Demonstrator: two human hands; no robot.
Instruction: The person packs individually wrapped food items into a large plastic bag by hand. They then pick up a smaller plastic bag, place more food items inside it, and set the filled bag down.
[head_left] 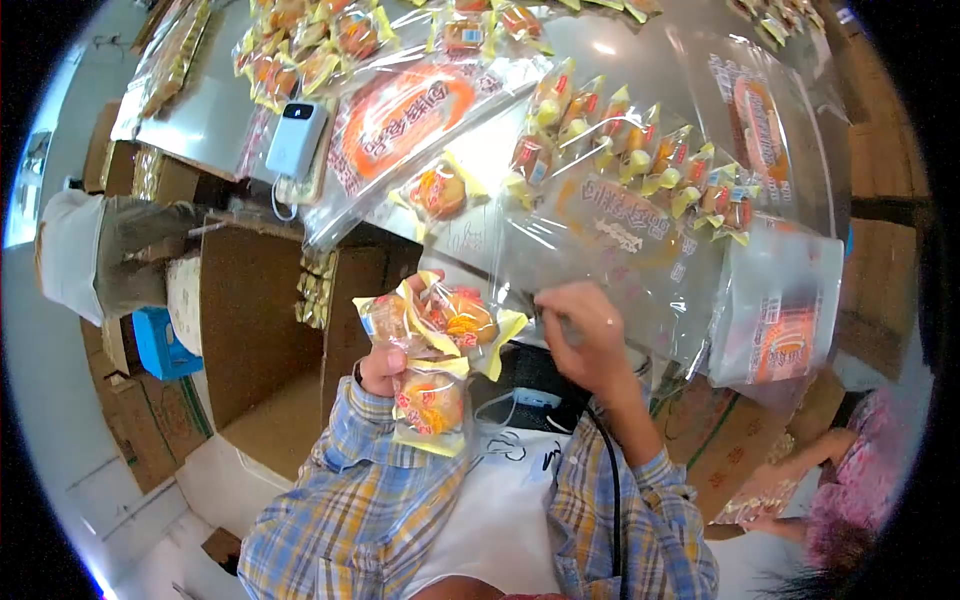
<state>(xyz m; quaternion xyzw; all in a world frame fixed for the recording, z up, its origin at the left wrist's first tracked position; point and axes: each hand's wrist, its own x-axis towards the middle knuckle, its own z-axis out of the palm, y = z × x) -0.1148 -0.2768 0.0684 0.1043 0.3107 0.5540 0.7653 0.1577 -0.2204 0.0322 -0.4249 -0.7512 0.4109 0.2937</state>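
My left hand (383, 368) is closed around three wrapped pastries (432, 402), round golden ones in clear packets with yellow crimped ends. They are bunched in front of my chest. At the near edge of a large clear plastic bag (590, 240) is my right hand (588, 335), its fingers pinched together on the film. The bag lies flat on the metal table with printed lettering on it, and rows of wrapped pastries (640, 150) sit at its far end. One more wrapped pastry (437, 192) lies on the table beyond my left hand.
A printed bag (400, 120) and a white power bank (297, 140) lie at left. More wrapped pastries (360, 32) are piled at the back. A stack of printed bags (778, 305) lies right. Below left stands an open cardboard box (255, 340). Another person's arm (815, 455) shows lower right.
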